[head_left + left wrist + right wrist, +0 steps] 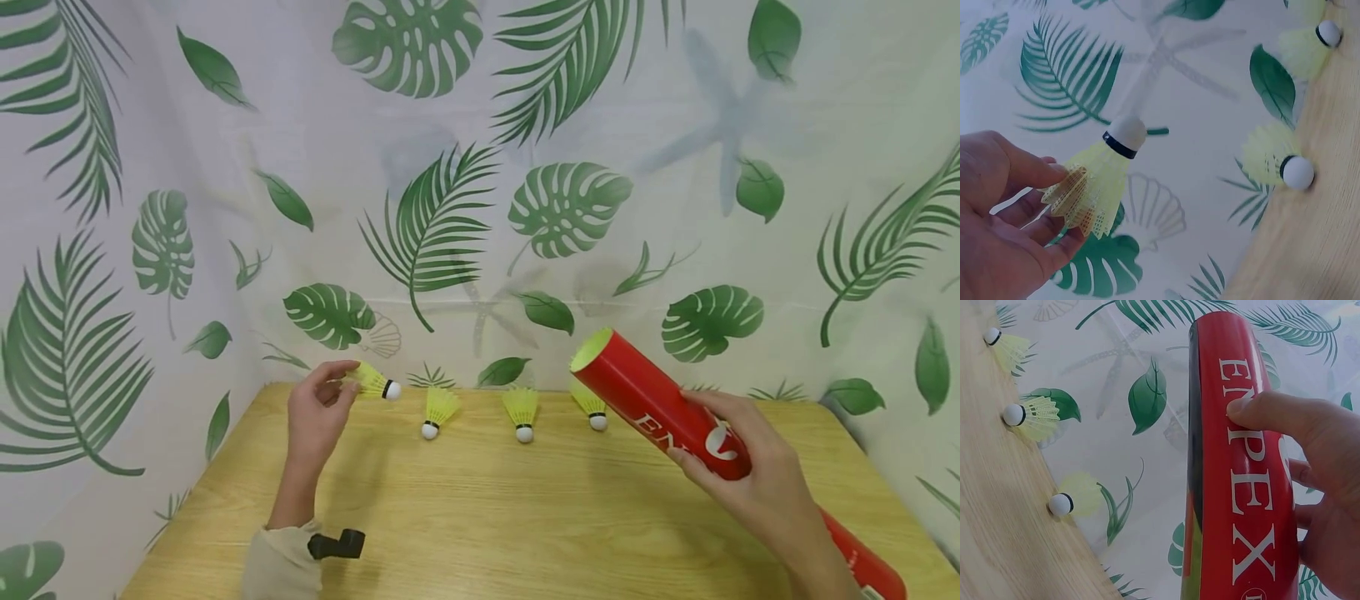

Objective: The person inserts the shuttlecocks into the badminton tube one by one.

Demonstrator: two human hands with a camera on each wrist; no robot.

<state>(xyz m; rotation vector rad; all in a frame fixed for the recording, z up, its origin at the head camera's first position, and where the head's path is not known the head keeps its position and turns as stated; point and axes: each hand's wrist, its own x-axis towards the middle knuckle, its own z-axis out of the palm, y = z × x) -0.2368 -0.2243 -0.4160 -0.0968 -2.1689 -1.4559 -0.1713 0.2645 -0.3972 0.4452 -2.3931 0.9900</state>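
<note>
Left hand (318,408), left of centre: thumb and fingers pinched on the skirt rim of a yellow nylon shuttlecock (369,382), held in the air, probably gripped there to leave the white cork free, pointing right. Right hand (757,467), lower right: fingers curled round the red ENPEX shuttlecock tube (656,396), thumb on the label side, gripped toward its lower end, I'd guess so the mouth stays unblocked. I've got it tilted, mouth to the upper left, pale yellow-green inside; can't tell the contents. Three more shuttlecocks (438,410) (522,412) (591,404) sit spaced in a row mid-frame along the wooden table's (480,508) far edge, corks toward the bottom of the frame, likely for easy picking. Second red cylinder (864,554) bottom right, partly behind my forearm
</note>
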